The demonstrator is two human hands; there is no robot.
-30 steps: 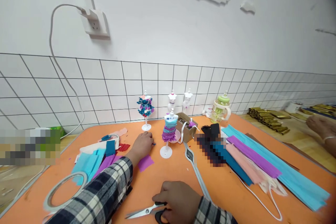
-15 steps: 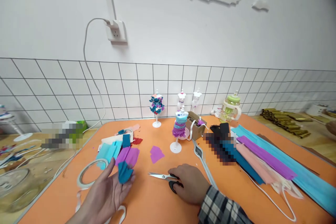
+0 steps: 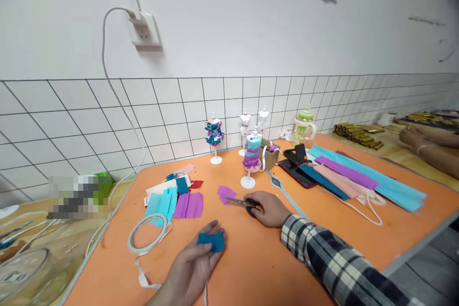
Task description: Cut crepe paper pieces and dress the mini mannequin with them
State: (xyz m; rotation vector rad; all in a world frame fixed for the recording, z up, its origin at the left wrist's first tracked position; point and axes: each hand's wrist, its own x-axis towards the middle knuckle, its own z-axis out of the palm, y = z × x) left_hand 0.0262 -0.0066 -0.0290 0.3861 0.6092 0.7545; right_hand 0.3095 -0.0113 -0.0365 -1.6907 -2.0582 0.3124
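My left hand (image 3: 193,265) lies palm up over the orange mat (image 3: 251,267), its fingers pinching a small dark teal piece of crepe paper (image 3: 211,241). My right hand (image 3: 270,208) is closed on the black handles of a pair of scissors (image 3: 240,201), whose blades point left toward a purple paper scrap (image 3: 225,192). A small white mannequin wearing blue and purple paper ruffles (image 3: 252,160) stands just behind the scissors. Light blue, teal and purple paper pieces (image 3: 174,201) lie to the left of the scissors.
A tape ring (image 3: 147,233) lies near my left hand. Behind stand another dressed mannequin (image 3: 214,135), two bare ones (image 3: 245,122), a cardboard box (image 3: 269,154) and a green-lidded cup (image 3: 303,126). Long crepe strips (image 3: 366,179) and a phone (image 3: 299,174) lie right. Another person's hands (image 3: 418,138) work far right.
My left hand has moved right and nearer with the teal paper. My right hand has carried the scissors away from me, toward the purple scrap. The view has swung.
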